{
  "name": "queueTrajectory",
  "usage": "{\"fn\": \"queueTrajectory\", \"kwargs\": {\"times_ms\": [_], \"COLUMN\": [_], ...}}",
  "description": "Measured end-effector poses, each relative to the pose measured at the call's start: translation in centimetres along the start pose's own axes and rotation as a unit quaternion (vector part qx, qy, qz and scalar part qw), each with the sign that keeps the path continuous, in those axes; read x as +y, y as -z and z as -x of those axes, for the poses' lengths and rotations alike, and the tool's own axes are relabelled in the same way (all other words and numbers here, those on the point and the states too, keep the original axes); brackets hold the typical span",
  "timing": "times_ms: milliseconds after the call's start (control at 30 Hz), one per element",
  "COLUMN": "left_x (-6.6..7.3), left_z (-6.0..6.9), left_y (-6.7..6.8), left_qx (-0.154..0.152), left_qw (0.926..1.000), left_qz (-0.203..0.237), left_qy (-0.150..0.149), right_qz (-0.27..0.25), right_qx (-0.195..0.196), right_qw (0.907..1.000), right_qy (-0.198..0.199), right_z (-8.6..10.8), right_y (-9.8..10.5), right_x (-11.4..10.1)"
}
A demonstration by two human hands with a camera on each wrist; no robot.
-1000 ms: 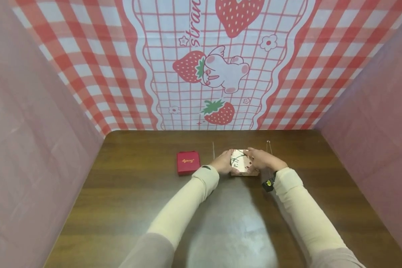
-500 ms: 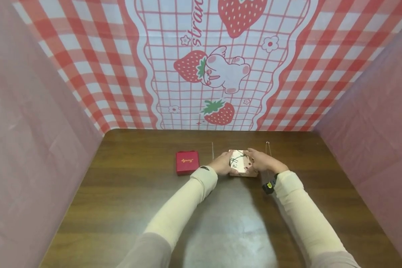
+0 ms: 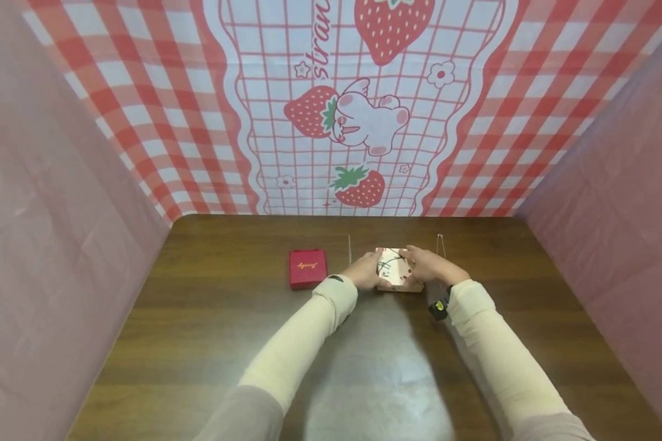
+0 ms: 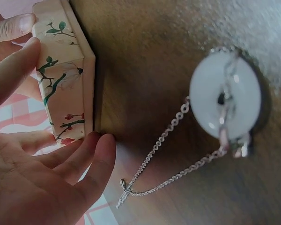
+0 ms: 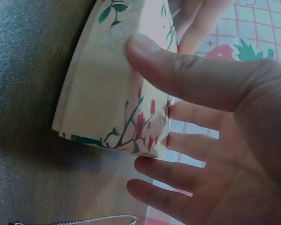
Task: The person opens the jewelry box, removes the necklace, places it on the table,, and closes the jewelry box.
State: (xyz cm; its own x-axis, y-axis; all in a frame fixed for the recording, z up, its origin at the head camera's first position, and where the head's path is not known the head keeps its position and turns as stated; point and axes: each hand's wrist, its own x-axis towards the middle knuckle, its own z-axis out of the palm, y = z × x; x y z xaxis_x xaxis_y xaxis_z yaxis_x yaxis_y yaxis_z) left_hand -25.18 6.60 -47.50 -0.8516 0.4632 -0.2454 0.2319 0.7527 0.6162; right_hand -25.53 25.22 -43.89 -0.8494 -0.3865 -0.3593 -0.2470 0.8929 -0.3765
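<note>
A cream gift box with a printed pattern of branches, leaves and red flowers sits near the back of the table. My left hand grips its left side, thumb toward the front and fingers behind. On the opposite side my right hand holds it, the thumb pressed on its upper edge in the right wrist view. A lid seam shows along the box wall. What the box contains is hidden. Beside my left hand, the left wrist view shows a silver chain necklace with a white ring pendant.
A red jewelry box with gold lettering stands left of my left hand. Another thin chain lies right of the gift box, partly behind my right hand. A checked strawberry cloth hangs behind the wooden table.
Hardly anything differs. The head view shifts slightly, while both hands stay around the gift box in about the same place.
</note>
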Motion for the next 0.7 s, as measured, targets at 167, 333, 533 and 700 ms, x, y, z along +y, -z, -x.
{"fn": "queueTrajectory", "kwargs": {"times_ms": [167, 333, 533, 700], "left_x": [-0.01, 0.02, -0.01, -0.04], "left_z": [0.18, 0.24, 0.13, 0.16], "left_y": [-0.40, -0.27, -0.40, -0.44], "left_qx": [0.012, 0.013, 0.008, 0.005], "left_qw": [0.9999, 0.9999, 0.9999, 0.9999], "left_qz": [-0.009, -0.011, -0.010, -0.013], "left_qy": [-0.001, 0.000, 0.001, 0.001], "right_qz": [0.019, 0.032, 0.012, 0.001], "right_qx": [0.003, -0.008, -0.016, -0.013], "right_qw": [0.9998, 0.9994, 0.9998, 0.9999], "right_qy": [-0.001, 0.004, -0.002, 0.005], "right_z": [-0.17, -0.38, -0.09, 0.04], "right_y": [-0.49, -0.27, -0.23, -0.40], "right_x": [-0.01, -0.19, 0.03, 0.19]}}
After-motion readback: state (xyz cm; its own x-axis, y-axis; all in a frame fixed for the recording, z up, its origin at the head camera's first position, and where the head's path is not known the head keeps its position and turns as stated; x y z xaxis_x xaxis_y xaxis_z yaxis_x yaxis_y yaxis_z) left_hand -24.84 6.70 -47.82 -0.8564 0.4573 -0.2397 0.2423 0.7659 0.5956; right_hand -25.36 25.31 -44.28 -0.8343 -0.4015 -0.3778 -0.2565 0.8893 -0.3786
